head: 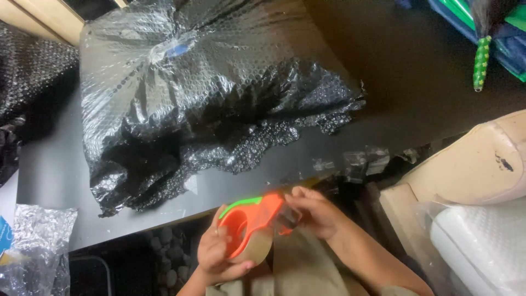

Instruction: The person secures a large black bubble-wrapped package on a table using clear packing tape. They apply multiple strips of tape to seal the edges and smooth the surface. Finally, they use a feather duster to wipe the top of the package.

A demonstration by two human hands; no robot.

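My left hand grips an orange tape dispenser with a green edge and a roll of clear tape, just below the near edge of a black table. My right hand pinches the tape end at the dispenser's front. On the table above lies a large parcel wrapped in black bubble wrap, with a strip of clear tape across its top. Several short pieces of clear tape hang from the table's near edge.
More black bubble wrap lies at the far left. Clear bubble wrap sits at the lower left. A cream cushioned seat and white foam stand at the right. A green stick lies at the top right.
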